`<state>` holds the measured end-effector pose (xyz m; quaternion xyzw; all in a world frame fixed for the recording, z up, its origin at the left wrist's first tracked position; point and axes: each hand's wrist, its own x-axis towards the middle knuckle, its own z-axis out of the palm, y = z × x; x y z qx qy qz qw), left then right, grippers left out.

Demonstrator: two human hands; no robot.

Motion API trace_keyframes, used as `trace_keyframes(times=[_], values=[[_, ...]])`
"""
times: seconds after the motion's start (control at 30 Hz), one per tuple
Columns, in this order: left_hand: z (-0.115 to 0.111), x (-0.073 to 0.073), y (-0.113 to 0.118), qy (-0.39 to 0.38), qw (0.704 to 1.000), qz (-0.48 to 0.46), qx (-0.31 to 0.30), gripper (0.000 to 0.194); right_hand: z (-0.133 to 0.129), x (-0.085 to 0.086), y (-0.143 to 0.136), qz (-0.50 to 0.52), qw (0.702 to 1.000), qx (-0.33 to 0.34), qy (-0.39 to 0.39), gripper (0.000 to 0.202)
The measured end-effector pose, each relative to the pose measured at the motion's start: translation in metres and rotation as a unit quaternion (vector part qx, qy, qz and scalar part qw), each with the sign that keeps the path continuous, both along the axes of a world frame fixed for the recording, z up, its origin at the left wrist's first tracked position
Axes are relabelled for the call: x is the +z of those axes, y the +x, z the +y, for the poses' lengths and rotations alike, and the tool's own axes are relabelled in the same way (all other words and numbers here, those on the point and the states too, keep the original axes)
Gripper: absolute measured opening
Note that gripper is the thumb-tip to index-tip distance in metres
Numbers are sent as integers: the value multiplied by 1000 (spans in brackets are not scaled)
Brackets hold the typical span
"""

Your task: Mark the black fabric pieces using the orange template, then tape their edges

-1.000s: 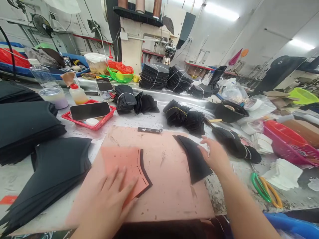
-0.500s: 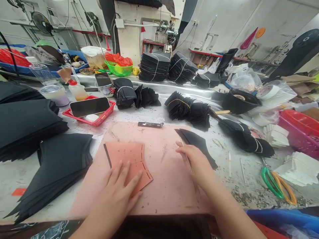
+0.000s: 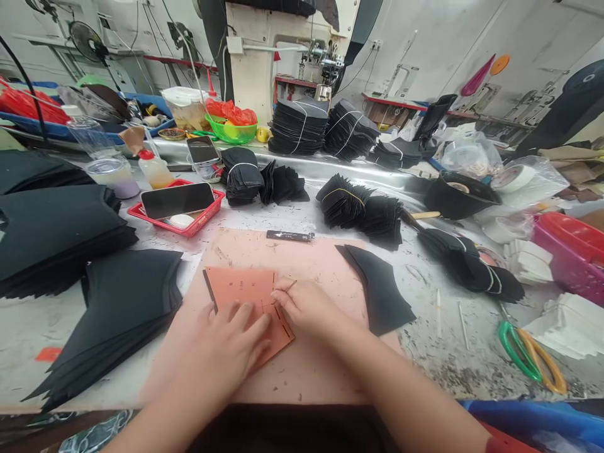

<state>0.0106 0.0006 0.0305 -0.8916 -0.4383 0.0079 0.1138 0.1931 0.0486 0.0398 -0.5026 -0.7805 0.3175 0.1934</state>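
An orange template (image 3: 243,283) with dark slots and small printed marks lies on the pink board (image 3: 325,371). A strip of black shows along its left edge. My left hand (image 3: 236,336) lies flat across its lower part, fingers spread. At the template's right edge, by the slots, my right hand (image 3: 302,305) pinches a thin pen (image 3: 292,285); its tip is hidden by the fingers. To the right, a black cut piece (image 3: 382,286) rests partly on the board.
Black cut pieces (image 3: 127,296) are stacked at left. A red basket (image 3: 202,220) holds a phone (image 3: 177,200). Behind the board are a small black packet (image 3: 290,236) and black bundles (image 3: 342,198). Scissors (image 3: 533,355) and thin sticks (image 3: 464,326) lie at right.
My right hand has moved left with the pen, from beside the black piece onto the template's right edge. My left hand stays on the template. The view has shifted slightly.
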Motion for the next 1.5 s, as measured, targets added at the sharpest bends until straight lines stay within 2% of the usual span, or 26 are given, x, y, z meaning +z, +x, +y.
trace_keyframes(times=[0.1, 0.23, 0.37, 0.53, 0.63, 0.73, 0.9, 1.13, 1.27, 1.4, 1.43, 1.5], values=[[12, 7, 1, -39, 999, 3, -3, 29, 0, -2, -3, -27, 1000, 5, 7, 18], [24, 10, -1, -79, 996, -4, -31, 28, 5, -2, 3, 19, 1000, 12, -10, 21], [35, 11, -3, -95, 994, -14, -59, 37, 18, -1, 6, 72, 996, -49, -3, 23], [43, 12, -3, -116, 991, -31, -64, 45, 36, 1, -7, -23, 997, -59, 44, 22], [43, 10, -3, -106, 991, -35, -68, 47, 35, -2, -14, -57, 993, -78, 70, 21], [41, 7, -4, -102, 992, -38, -66, 48, 18, -8, -14, -57, 991, -65, 99, 21], [39, 1, -6, -98, 992, -49, -67, 50, -30, -20, -5, -18, 985, -15, 171, 24], [40, 0, -6, -98, 992, -60, -57, 47, -79, -11, 11, 20, 989, -32, 144, 28], [28, -3, -6, -93, 993, -59, -43, 48, -79, -3, 20, 64, 993, -71, 70, 31], [-8, -17, -22, -68, 992, -99, -49, 83, -56, 0, 16, 157, 971, -179, -4, 27], [-18, -22, -29, -48, 991, -116, -56, 83, -50, 1, 12, 156, 970, -183, -21, 24], [-36, -29, -44, -18, 989, -144, -41, 72, -41, 1, 3, 138, 973, -174, -60, 13]])
